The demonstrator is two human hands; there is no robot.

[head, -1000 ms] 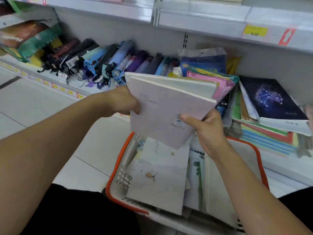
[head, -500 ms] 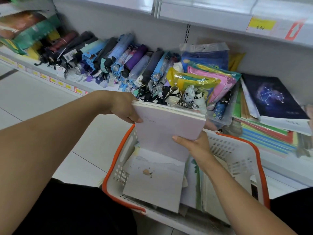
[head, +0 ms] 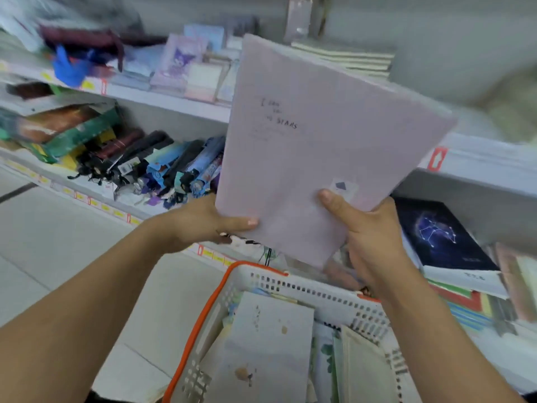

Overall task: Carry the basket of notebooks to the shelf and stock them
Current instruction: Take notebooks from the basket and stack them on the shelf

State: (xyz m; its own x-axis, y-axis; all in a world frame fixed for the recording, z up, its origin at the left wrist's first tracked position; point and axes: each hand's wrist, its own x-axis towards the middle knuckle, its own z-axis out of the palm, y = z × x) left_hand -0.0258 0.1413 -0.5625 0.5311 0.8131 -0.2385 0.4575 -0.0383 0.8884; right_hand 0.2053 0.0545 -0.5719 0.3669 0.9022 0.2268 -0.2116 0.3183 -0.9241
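Left hand gripping the lower left corner of the pale lilac notebook stack, thumb laid flat across the cover, fingers hidden underneath. Right hand clasping the lower right edge of the same stack, thumb pressed on the cover just below a small square sticker, fingers curled behind. Stack held tilted, raised above the basket, top edge reaching up in front of the upper shelf; faint lettering ending in "STARS" on the cover. Directly below the stack, white basket with an orange rim, more notebooks lying inside it, pale covers uppermost. Left of the stack, a row of folded umbrellas on the lower shelf, green-edged boxes further left. Right of the stack, a dark constellation notebook atop a pile of coloured books. Above and behind the stack, cream-paged notebooks piled on the upper shelf, blurred.
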